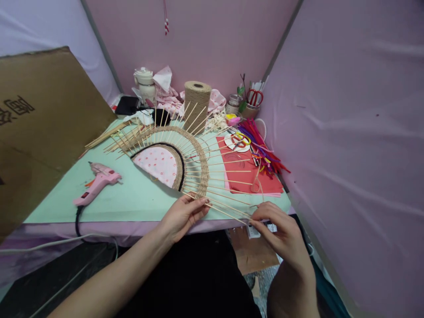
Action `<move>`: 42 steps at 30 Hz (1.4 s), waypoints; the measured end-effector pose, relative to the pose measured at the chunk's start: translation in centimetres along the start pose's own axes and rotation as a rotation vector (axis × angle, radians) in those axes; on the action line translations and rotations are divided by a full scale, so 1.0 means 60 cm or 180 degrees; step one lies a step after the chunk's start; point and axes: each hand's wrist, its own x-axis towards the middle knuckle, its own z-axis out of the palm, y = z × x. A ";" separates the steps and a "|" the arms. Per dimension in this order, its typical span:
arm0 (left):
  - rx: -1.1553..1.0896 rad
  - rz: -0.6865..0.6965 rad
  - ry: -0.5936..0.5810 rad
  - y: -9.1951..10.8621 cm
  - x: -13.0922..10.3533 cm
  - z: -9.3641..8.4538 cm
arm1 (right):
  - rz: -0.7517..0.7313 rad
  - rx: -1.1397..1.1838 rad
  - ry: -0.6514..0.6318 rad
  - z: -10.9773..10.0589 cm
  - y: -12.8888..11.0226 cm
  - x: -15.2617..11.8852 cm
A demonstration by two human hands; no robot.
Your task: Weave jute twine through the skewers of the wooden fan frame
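Observation:
A half-round woven fan point(202, 161) spreads over the table, with thin bamboo sticks point(236, 171) radiating outward. Its center is a pink spotted cloth half-disc point(159, 163), bordered by black and tan bands; farther out, a twine band crosses the sticks. My left hand point(187, 214) grips the fan's near corner, thumb on top at the end of the twine band. My right hand point(276, 227) is closed in a pinch at the outer tips of the lowest sticks. A loose strand of twine point(258, 183) curls just above it; whether the fingers also hold twine, I cannot tell.
A pink glue gun point(99, 181) lies at left beside a large cardboard sheet point(49, 132). Behind the fan stand a twine spool point(198, 99) and a lidded bottle point(144, 84). Red sheets point(240, 174), yellow-handled scissors point(243, 140) and colored pipe cleaners point(256, 137) lie right.

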 end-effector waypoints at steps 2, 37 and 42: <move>0.0025 -0.0019 0.0007 0.000 -0.001 -0.001 | 0.0251 -0.0056 0.0403 0.012 0.004 0.002; -0.0038 -0.0103 -0.0429 -0.013 -0.015 -0.042 | 0.0687 0.0105 -0.0046 0.168 0.041 0.113; -0.0072 -0.0107 -0.0351 -0.013 -0.015 -0.042 | 0.0563 0.0275 -0.0102 0.144 0.049 0.082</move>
